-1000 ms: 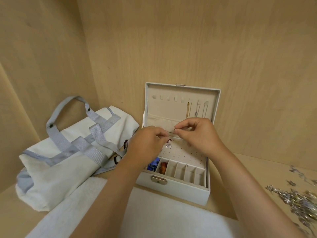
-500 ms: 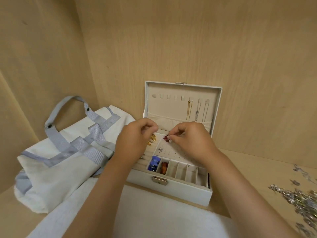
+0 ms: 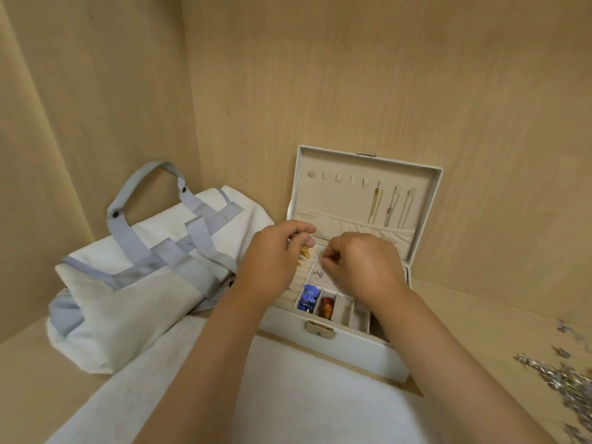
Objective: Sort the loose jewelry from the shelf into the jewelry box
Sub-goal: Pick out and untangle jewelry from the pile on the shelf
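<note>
Over the perforated panel (image 3: 324, 282) of the open jewelry box (image 3: 352, 350), the right hand (image 3: 362, 264) has thumb and forefinger pinched together; whatever lies between them is hidden. Just beside it, the left hand (image 3: 272, 257) is curled above a gold piece (image 3: 304, 251) on the ring rolls (image 3: 294, 283), and I cannot tell whether it grips anything. A tiny piece could slip into the wrong compartment, or the right wrist could knock the silver stud (image 3: 317, 273) loose. Unsorted loose jewelry (image 3: 557, 376) lies on the shelf (image 3: 464, 315), well apart at right.
</note>
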Demonstrator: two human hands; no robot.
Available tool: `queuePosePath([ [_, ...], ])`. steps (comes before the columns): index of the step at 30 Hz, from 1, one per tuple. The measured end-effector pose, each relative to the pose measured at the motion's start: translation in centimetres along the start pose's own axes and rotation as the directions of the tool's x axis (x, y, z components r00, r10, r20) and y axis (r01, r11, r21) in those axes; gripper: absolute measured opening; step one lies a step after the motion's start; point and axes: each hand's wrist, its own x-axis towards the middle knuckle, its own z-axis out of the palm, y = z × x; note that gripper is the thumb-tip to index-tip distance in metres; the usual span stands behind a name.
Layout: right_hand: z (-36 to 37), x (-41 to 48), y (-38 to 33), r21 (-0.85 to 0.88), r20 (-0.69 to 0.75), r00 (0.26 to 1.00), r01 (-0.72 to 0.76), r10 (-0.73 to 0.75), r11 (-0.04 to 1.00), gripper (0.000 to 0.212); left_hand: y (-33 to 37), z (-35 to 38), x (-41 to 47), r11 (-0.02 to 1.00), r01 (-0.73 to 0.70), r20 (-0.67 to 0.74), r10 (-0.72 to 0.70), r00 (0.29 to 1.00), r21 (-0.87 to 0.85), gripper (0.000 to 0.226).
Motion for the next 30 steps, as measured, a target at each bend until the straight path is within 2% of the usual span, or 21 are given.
queuePosePath([
  [6,0.2,0.0,0.2,-0.032,-0.015,0.999,0.045,-0.045,0.998,0.014,0.0,-0.2,-0.3,0.999,0.019,-0.013,-0.02,1.0,-0.027,0.012],
  [10,-0.2,-0.1,0.3,-0.035,0.005,0.999,0.046,-0.045,0.998,0.017,-0.3,-0.2,-0.4,1.0,-0.002,-0.033,0.002,0.999,-0.01,0.014],
  [15,-0.6,-0.1,0.2,0.01,0.144,0.984,0.104,-0.105,0.995,0.022,-0.2,-0.1,-0.3,0.998,0.047,-0.024,-0.048,0.999,-0.045,0.012],
  [18,-1.4,-0.1,0.6,0.118,0.185,0.98,0.046,-0.068,0.992,0.024,0.0,0.0,-0.3,0.996,0.075,-0.029,-0.077,0.997,-0.053,0.008],
  [20,-2.0,0.0,1.0,0.258,0.132,0.991,-0.011,-0.024,0.966,0.021,0.3,0.1,-0.3,0.994,0.085,-0.038,-0.088,0.995,-0.076,0.005],
  [24,-3.3,0.1,0.9,0.657,0.077,0.997,-0.067,0.021,0.751,0.026,1.1,0.5,-0.3,0.968,0.127,-0.046,-0.14,0.989,-0.214,0.003],
  [26,-3.6,0.0,0.5,0.693,0.051,0.998,-0.052,0.023,0.719,0.026,1.4,0.7,-0.5,0.946,0.166,-0.013,-0.176,0.984,-0.278,0.004],
  [30,-3.5,-0.2,0.8,0.668,-0.021,0.997,-0.041,0.073,0.743,0.018,2.1,0.7,-0.8,0.933,0.191,0.047,-0.185,0.982,-0.305,0.011],
])
